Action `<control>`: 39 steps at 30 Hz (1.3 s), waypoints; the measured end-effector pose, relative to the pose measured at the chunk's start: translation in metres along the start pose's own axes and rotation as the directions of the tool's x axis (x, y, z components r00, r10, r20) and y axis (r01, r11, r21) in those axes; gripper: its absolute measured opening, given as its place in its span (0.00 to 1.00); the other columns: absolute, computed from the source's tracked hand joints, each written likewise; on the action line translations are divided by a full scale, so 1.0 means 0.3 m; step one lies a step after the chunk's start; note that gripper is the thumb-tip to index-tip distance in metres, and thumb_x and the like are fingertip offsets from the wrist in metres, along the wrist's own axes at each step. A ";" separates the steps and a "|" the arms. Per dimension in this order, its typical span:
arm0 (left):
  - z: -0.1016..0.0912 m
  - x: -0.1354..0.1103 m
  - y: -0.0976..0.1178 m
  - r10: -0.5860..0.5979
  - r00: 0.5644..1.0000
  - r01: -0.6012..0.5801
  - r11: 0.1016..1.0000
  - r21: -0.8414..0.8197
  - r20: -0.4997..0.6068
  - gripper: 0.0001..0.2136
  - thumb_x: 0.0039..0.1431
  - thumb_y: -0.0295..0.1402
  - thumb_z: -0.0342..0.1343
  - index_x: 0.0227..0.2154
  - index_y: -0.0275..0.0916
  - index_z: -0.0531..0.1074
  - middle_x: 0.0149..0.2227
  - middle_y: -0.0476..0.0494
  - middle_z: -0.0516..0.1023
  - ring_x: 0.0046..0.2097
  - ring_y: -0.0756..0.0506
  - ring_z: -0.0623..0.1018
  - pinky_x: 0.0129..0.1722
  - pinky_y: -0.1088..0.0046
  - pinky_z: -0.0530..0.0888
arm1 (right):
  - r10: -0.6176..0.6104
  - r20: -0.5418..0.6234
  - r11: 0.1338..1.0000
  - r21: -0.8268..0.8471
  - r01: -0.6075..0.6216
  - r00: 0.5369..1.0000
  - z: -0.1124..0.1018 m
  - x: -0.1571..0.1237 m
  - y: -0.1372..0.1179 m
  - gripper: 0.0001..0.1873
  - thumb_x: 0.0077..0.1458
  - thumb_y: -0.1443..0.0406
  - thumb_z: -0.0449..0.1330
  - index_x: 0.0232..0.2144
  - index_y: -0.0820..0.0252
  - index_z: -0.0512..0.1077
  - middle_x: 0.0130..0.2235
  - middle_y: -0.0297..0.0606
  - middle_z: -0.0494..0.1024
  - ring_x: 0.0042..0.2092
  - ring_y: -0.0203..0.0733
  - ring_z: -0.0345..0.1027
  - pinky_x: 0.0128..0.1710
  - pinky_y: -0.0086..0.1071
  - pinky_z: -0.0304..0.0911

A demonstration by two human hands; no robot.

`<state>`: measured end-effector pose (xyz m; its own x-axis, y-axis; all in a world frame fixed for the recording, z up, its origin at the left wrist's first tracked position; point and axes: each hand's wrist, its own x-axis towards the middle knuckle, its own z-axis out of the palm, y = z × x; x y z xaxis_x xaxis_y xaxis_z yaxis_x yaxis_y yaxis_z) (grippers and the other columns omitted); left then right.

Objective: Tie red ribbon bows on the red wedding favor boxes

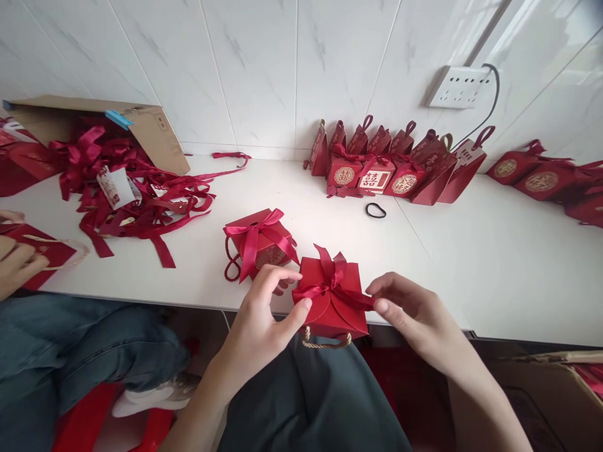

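A red gift box [336,317] with a ribbon bow [332,281] on its lid sits at the counter's front edge, its gold cord handle [327,343] hanging toward me. My left hand [271,307] is at the box's left side, thumb and index finger apart around the bow's left loop. On the other side, my right hand [409,311] has the ribbon's right end between thumb and fingers. Just behind my left hand stands a second red box [259,238] with a bow and a dark red cord.
Several finished red boxes [372,179] line the wall, with more at far right. A black hair tie [375,210] lies in front. A cardboard box [155,135] spills ribbons [141,194] at left. Another person's hand [19,267] holds a red piece there.
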<state>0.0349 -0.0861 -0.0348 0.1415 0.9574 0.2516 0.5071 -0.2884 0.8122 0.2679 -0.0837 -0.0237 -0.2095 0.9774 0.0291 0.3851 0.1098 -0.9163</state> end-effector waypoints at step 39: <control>0.060 0.009 0.033 -0.141 0.990 0.135 0.971 -0.195 -0.014 0.06 0.59 0.35 0.50 0.28 0.40 0.65 0.28 0.51 0.69 0.29 0.51 0.69 0.25 0.77 0.63 | 0.157 -0.099 0.864 0.496 -0.088 0.983 0.067 0.008 0.007 0.16 0.51 0.56 0.63 0.40 0.58 0.73 0.25 0.32 0.71 0.22 0.30 0.55 0.21 0.26 0.52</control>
<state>0.0555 -0.0861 -0.0355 0.0567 0.9882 0.1424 0.3462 -0.1532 0.9256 0.2500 -0.0846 -0.0338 -0.0564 0.9955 -0.0758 -0.0950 -0.0809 -0.9922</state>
